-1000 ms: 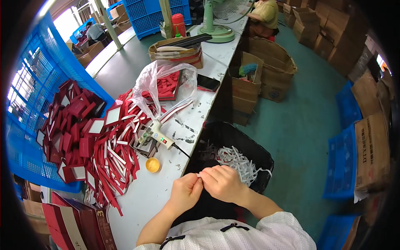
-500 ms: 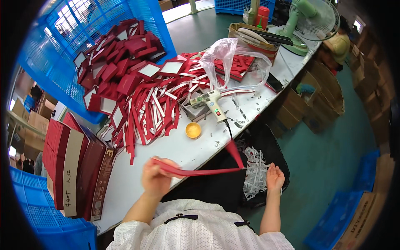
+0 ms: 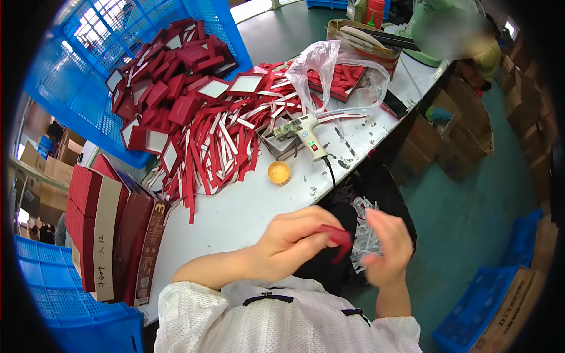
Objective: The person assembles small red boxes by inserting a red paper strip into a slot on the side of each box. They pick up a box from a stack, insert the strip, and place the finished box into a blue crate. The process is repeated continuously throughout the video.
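Observation:
My left hand (image 3: 294,240) is closed on a red strip (image 3: 336,236), which curls out past its fingertips in front of my body. Just to the right, my right hand (image 3: 389,250) is raised with thumb and fingers apart, slightly blurred, and nothing shows in it. Behind the hands, thin white paper strips (image 3: 366,226) lie in a dark bag or bin below the table edge. A heap of red-and-white strips (image 3: 226,147) spreads over the white table (image 3: 226,217). A glue gun (image 3: 303,134) rests on a small open box, with a round yellow pot (image 3: 279,173) nearby.
A tipped blue crate (image 3: 56,88) holds many small red boxes (image 3: 176,76). Stacked red boards (image 3: 88,217) stand at the table's left. A clear plastic bag (image 3: 312,73), a filled carton (image 3: 368,44) and a fan are farther back. Cardboard boxes (image 3: 465,126) sit on the floor.
My left hand has moved right, carrying the red strip, which was stretched long and now shows as a short curl. My right hand has come up and closer to it.

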